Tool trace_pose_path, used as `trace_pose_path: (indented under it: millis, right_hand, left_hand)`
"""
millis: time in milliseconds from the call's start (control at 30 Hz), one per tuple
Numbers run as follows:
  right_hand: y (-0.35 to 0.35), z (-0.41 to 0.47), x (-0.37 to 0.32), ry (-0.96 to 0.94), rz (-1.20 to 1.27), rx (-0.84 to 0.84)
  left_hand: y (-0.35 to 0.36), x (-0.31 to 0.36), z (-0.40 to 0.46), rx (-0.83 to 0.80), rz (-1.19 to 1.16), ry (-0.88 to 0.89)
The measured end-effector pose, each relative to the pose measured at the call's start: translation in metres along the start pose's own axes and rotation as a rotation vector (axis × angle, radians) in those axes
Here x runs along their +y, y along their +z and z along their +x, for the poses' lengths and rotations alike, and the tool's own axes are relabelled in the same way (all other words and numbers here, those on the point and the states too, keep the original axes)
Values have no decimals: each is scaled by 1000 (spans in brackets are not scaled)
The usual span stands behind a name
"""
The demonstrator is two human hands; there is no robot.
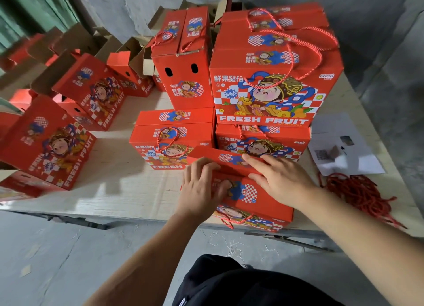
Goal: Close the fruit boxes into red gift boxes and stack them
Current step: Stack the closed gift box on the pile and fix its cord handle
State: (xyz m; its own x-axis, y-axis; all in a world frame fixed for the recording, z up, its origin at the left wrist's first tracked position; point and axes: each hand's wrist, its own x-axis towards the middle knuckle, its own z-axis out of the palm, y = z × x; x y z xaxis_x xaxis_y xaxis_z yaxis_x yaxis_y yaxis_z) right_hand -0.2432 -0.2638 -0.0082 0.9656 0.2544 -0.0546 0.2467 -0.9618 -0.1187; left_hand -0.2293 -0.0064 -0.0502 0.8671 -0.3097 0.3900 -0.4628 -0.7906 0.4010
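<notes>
- Red gift box point(243, 191) at the counter's point(114, 191) near edge, directly under both hands, long axis running left to right, printed front facing the person.
- Left hand point(202, 188) flat on the box's left end, fingers straight, pressing the top flap point(220, 158); grip apart, holding nothing.
- Right hand point(282, 179) spread on the right part of the flap, likewise pressing, not clamped.
- Flap apparently not yet fully seated.
- Finished stack point(273, 76) just behind, further from the person.
</notes>
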Motion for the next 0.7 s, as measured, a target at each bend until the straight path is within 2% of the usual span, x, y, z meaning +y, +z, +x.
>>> trace_pose_path:
  millis: [167, 333, 433, 567, 700]
  right_hand:
    - [17, -2, -4, 26, -133, -15]
    - [26, -2, -2, 41, -112, 9]
    - [25, 1, -1, 60, -73, -70]
    - [5, 12, 9, 119, 109, -262]
    - [-7, 22, 8, 138, 181, -410]
  left_hand:
    - [6, 1, -2, -10, 177, 62]
    - [0, 5, 3, -46, 173, 56]
    - [-5, 2, 0, -49, 142, 152]
    - [-14, -9, -1, -207, 169, 345]
    - [-16, -6, -1, -227, 260, 362]
